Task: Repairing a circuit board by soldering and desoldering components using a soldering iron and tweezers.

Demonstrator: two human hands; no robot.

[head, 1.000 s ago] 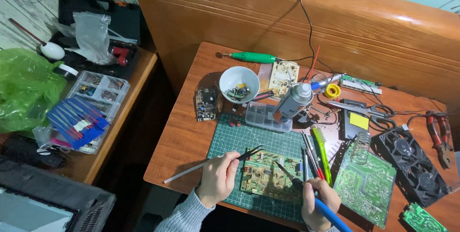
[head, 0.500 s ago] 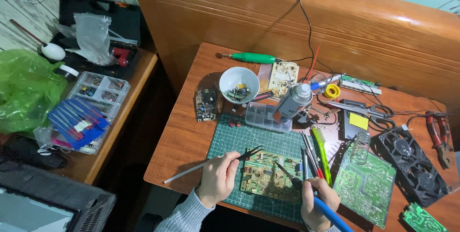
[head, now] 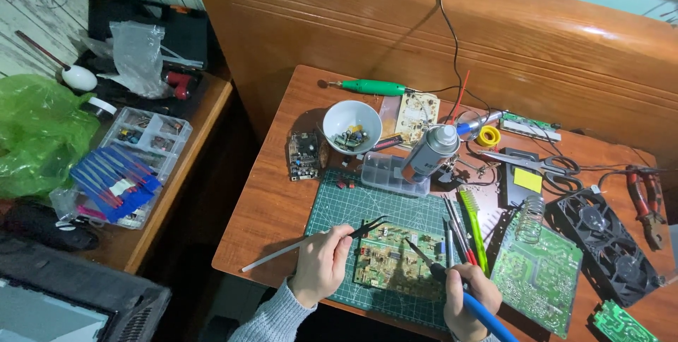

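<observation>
A small beige circuit board [head: 392, 268] lies on a green cutting mat [head: 395, 218] at the table's near edge. My left hand [head: 321, 266] pinches black tweezers [head: 364, 230] whose tips hover over the board's upper left corner; a thin white wire [head: 272, 256] runs out leftward from the same fingers. My right hand [head: 470, 298] grips a blue-handled soldering iron [head: 452, 282] with its tip pointing at the middle of the board.
Around the mat: a white bowl of parts [head: 352, 126], a spray can [head: 429, 152], a clear parts box [head: 390, 173], pens and a green toothbrush [head: 472, 225], a green circuit board [head: 537, 276], a double fan [head: 613, 243], scissors [head: 537, 164], pliers [head: 644, 201]. A side table [head: 176, 186] stands to the left.
</observation>
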